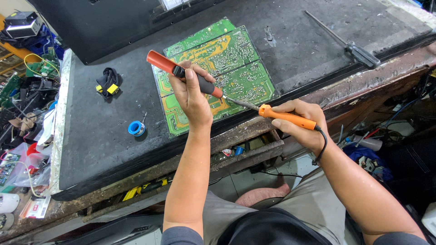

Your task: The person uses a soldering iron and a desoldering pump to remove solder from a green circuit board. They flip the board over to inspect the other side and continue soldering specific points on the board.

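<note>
green circuit board [213,68] lies solder side up on the dark mat of the counter [113,136], its near edge close to the counter's front edge, roughly mid-width. left hand [193,93] is wrapped tight around a desoldering pump [184,74], red plunger end pointing toward the back-left corner, nozzle down on the board near its front edge. right hand [297,122] is closed in a pen-style grip on an orange soldering iron [272,113], cord trailing off past the wrist, tip [236,102] meeting the pump nozzle at what looks like the same joint; can't tell the exact pad, too small. to do this well, i'd judge: keep the iron tip flat on pad and lead together until the solder visibly wets, nozzle just beside the tip and near upright over the joint, not tilted away. thumb placement over the release is hidden, so can't say whether it's ready. rest both wrists on the front edge so nothing wobbles when the pump kicks. don't dwell long, the copper on this side could lift. further out: blue solder spool [136,128] left of the board toward the front edge, coiled black cable with yellow plugs [108,83] toward the left edge, a screwdriver [345,41] well apart near the back-right corner. loose parts and bags are piled off the left edge.
</note>
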